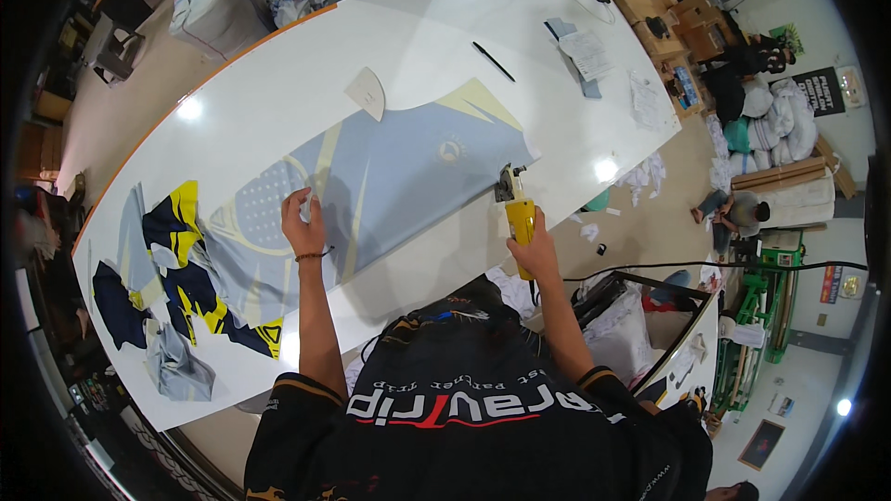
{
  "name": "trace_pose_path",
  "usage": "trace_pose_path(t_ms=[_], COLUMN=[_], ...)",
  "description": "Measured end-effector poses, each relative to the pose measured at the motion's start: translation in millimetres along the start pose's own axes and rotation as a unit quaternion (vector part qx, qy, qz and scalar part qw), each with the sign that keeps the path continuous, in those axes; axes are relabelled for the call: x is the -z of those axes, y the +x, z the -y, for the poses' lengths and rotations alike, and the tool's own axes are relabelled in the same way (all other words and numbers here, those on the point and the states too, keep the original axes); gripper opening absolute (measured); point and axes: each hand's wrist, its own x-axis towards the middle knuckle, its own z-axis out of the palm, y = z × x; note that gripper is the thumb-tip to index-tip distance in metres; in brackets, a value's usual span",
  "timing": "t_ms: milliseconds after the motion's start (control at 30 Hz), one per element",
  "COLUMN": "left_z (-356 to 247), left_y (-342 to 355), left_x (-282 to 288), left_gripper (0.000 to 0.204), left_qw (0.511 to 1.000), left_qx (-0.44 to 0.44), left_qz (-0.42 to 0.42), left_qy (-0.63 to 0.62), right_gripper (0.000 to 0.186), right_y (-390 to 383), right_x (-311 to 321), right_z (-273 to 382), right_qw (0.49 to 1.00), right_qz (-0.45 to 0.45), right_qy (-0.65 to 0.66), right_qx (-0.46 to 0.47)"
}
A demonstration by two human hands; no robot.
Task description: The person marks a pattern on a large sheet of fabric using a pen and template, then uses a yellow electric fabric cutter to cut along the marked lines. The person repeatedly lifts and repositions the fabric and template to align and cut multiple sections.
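Observation:
A long grey-blue fabric panel [399,162] with pale yellow stripes and a dotted patch lies across the white table. My right hand [535,253] grips a yellow electric fabric cutter [522,223] by its body. Its dark cutting head [507,183] is at the panel's right end, by the near corner. Over the dotted part of the panel, my left hand [303,224] has its fingers curled in. A small pale bit shows between thumb and fingers, too small to name. Beyond the panel's far edge rests a pale fan-shaped template [366,93].
Navy and yellow cut pieces [176,223] and a crumpled grey cloth [178,366] lie at the table's left. A black pen [493,62] and papers [587,55] are farther back. A black cable [705,267] runs off right, above a bin of white scraps [617,325].

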Motion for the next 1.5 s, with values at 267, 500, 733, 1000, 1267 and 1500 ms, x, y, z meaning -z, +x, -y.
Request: trace_pose_path(t_ms=[267,500,733,1000,1267,1500], left_z=[4,-3,-6,7,9,19], left_y=[14,22,35,52,69,76], left_x=[-5,-7,-4,-5,-3,1], left_gripper=[0.023,0.019,0.019,0.018,0.019,0.017], left_qw=[1.000,0.999,0.996,0.993,0.988,0.987], left_qx=[-0.001,-0.012,-0.023,-0.048,-0.049,-0.057], left_qz=[0.007,0.024,0.051,0.065,0.053,0.044], left_qy=[-0.013,-0.038,-0.063,-0.090,-0.139,-0.143], right_gripper=[0.090,0.090,0.091,0.090,0.081,0.078], right_y=[14,23,30,46,70,96], right_x=[-3,-10,-22,-36,-54,-58], right_z=[18,34,54,76,93,97], right_qw=[1.000,0.999,0.996,0.988,0.974,0.966], right_qz=[-0.018,-0.031,-0.053,-0.086,-0.133,-0.150], right_qy=[-0.017,0.016,0.044,0.067,0.120,0.136], right_qx=[-0.004,-0.021,-0.063,-0.108,-0.136,-0.163])
